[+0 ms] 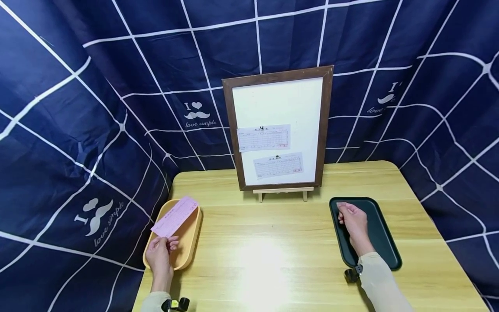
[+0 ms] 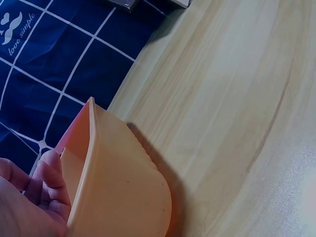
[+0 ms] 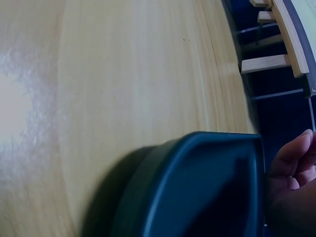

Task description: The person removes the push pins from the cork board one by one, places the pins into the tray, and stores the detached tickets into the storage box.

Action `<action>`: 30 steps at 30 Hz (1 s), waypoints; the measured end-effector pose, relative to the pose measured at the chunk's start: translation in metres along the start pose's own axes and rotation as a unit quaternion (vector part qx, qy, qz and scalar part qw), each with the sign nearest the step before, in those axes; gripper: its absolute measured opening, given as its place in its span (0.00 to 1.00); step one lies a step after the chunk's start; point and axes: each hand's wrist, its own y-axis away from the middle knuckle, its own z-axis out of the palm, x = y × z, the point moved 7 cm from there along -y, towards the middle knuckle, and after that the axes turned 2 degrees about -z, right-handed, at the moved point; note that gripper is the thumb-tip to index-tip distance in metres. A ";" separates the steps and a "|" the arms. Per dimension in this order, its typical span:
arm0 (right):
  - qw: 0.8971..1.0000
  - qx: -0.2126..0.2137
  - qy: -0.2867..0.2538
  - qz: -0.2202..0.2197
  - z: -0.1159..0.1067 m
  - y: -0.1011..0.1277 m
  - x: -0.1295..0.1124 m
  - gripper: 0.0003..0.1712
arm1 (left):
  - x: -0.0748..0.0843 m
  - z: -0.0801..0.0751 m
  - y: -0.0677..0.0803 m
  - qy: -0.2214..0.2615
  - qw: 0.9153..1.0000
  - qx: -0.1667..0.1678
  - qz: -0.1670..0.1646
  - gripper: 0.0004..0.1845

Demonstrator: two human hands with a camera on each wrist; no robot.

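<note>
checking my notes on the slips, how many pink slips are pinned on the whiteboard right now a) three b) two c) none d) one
b) two: the whiteboard carries an upper slip and a lower slip, each held at its top edge by a small pin or magnet, while a third pink slip is off the board, pinched in the left hand over the yellow tray.

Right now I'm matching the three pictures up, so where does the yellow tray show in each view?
Head: the yellow tray sits at the table's left edge, under the left hand that holds a pink slip.
Left wrist: its rim and outer wall fill the lower left, beside the fingers.
Right wrist: not in it; only the dark tray shows.
Shared landmark: the wooden table.
</note>
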 end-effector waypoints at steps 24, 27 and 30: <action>0.999 0.012 0.045 0.016 -0.015 -0.008 0.008 0.15 | 0.006 -0.004 0.001 -0.074 0.997 -0.004 -0.001 0.06; 0.999 0.011 0.043 0.018 -0.018 -0.009 0.009 0.16 | 0.003 -0.004 -0.003 -0.098 0.995 -0.008 -0.015 0.05; 0.998 0.008 0.051 0.018 -0.022 -0.010 0.010 0.18 | 0.001 -0.004 -0.005 -0.122 0.992 -0.013 -0.031 0.05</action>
